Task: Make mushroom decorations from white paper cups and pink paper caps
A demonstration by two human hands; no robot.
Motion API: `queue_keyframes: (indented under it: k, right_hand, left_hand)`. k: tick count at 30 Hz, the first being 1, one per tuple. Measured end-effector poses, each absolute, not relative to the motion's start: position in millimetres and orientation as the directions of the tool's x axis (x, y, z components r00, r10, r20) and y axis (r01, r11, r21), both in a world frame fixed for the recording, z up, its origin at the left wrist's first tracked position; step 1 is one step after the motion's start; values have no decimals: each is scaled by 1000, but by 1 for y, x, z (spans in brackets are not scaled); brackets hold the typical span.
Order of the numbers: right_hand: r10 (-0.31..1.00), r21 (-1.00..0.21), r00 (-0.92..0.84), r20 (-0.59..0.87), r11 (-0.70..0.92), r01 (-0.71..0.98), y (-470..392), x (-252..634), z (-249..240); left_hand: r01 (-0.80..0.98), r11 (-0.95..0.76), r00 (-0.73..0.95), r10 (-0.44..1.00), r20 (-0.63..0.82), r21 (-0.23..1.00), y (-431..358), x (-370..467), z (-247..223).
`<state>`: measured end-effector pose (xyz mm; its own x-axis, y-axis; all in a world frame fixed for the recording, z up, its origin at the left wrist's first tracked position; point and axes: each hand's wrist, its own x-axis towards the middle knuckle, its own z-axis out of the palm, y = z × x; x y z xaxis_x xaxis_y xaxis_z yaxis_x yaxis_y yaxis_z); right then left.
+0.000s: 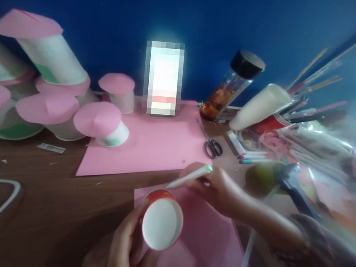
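Note:
My left hand [123, 238] is wrapped round a red paper cup [161, 223], whose open white inside faces me. Pinched in the fingers of my right hand [215, 188] is a slim white marker [189, 177] with a light green end. Its lower tip is at the far side of the cup; whether it touches is hard to tell. Under both hands lies a pink sheet of paper [206, 242]. Beyond it is a larger pink sheet [161, 144].
Several white cups with pink paper cone tops [99, 119] stand at the left. Scissors [212, 146], a black-capped bottle [222, 94] and a blurred bright screen [165, 79] are at the back. Pens, plastic packets and a white cup [262, 105] crowd the right. A white cable [14, 192] curves at left.

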<state>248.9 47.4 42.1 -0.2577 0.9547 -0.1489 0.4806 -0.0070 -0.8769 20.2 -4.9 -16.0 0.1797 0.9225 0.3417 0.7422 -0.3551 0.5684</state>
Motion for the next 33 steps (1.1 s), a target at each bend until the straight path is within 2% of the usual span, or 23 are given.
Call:
queue_keyframes:
  k: [8, 14, 19, 27, 33]
  right_hand:
    - [973, -825, -115, -199, -103, 555, 30, 249, 43]
    - [985, -829, -83, -149, -78, 554, 14, 253, 40]
    - [991, -831, -23, -130, -96, 548, 0, 249, 37]
    - [999, -809, -10, -41, -27, 587, -21, 240, 43]
    - [998, -780, 42, -40, -57, 623, -37, 236, 43]
  left_hand:
    - [795, -283, 189, 956, 224, 536, 0, 19, -6]
    - [775, -128, 63, 990, 126, 618, -3, 24, -5]
    - [780, -103, 53, 994, 98, 617, -4, 27, -2]
    - [730, -90, 79, 996, 48, 678, -2, 28, 6]
    - [696, -90, 113, 994, 16, 712, -1, 26, 2]
